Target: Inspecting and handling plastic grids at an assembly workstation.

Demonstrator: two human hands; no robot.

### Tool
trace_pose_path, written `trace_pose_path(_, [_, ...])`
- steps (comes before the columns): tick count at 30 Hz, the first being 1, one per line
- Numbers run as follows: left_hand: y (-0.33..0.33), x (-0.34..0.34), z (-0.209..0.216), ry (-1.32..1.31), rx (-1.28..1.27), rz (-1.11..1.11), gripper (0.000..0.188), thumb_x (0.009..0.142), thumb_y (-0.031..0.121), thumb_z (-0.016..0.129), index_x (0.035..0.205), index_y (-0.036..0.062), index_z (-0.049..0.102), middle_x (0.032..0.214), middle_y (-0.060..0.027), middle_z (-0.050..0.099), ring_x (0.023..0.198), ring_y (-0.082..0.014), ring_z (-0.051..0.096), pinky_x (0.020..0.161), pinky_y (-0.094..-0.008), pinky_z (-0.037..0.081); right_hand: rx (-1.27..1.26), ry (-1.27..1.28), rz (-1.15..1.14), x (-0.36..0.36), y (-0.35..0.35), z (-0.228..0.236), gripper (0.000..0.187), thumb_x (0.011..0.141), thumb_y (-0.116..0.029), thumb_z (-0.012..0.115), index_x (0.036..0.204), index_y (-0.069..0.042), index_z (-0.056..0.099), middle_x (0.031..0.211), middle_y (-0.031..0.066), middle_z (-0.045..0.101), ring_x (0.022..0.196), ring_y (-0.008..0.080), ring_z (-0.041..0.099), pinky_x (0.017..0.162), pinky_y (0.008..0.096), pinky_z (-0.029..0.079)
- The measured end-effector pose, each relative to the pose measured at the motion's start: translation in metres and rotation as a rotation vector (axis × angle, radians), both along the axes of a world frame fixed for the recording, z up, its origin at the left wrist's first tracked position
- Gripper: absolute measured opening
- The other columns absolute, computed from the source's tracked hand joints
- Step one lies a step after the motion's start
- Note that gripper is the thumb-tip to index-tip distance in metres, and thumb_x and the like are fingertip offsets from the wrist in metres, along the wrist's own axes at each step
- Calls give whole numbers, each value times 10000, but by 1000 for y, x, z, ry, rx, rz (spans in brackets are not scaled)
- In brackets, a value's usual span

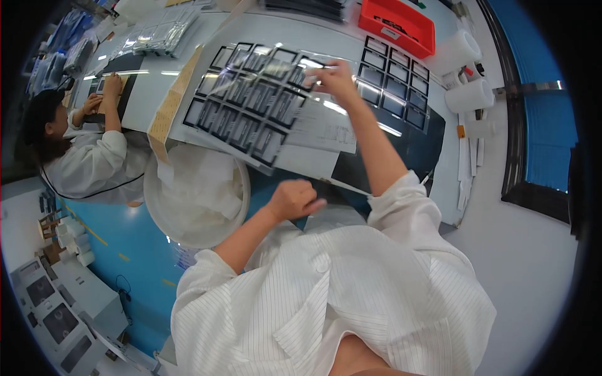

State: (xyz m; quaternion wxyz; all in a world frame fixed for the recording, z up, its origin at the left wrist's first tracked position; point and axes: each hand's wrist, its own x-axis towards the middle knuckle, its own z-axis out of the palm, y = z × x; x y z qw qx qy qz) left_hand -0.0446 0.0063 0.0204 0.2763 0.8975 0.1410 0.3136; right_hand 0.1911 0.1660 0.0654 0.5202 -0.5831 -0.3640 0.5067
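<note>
My right hand is raised over the table and pinches the top right corner of a clear flexible sheet. The sheet carries several black rectangular frames in rows and hangs tilted down to the left. My left hand is curled shut near the table's front edge, just below the sheet's lower corner. I see nothing between its fingers. A printed white paper lies under the sheet on the dark mat.
More black frames lie in rows on the mat to the right. Behind them is a red bin, with white rolls at the right. A round white tub of white scraps stands left of me. A co-worker sits far left.
</note>
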Motion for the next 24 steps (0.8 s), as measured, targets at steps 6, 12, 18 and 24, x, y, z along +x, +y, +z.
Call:
trace_pose_path(6, [-30, -31, -29, -536, -1746, -48, 274, 885, -4, 524, 1158, 17, 521, 1153, -143, 591, 1065, -235, 588, 864, -323, 505, -229, -100, -51, 144, -143, 19, 405, 884, -150, 626, 1173, -71, 354, 998, 118, 660, 781, 185, 660, 652, 267, 525])
trace_pose_path(12, [-49, 0, -18, -229, -1938, 56, 170, 954, 131, 517, 1028, 2, 599, 1049, -120, 641, 941, -194, 635, 849, -279, 515, -355, -47, -193, 192, -254, -10, 382, 869, -178, 651, 1135, -74, 397, 955, 93, 663, 784, 165, 661, 652, 263, 538])
trace_pose_path(18, [-53, 15, -30, -97, -1727, -126, 165, 939, 134, 551, 994, -3, 625, 998, -108, 668, 906, -155, 641, 824, -257, 512, -632, -1437, -103, 176, -289, -22, 508, 823, -318, 691, 1168, -5, 488, 1115, 145, 612, 988, 255, 604, 816, 363, 496])
trace_pose_path(24, [-54, 37, -8, -121, -1328, -223, 115, 892, 25, 564, 937, -29, 655, 946, -86, 675, 854, -126, 614, 791, -251, 484, -122, -1035, 490, 5, -274, 37, 850, 762, -530, 665, 1360, 5, 386, 1375, 259, 395, 1276, 364, 396, 1036, 428, 341])
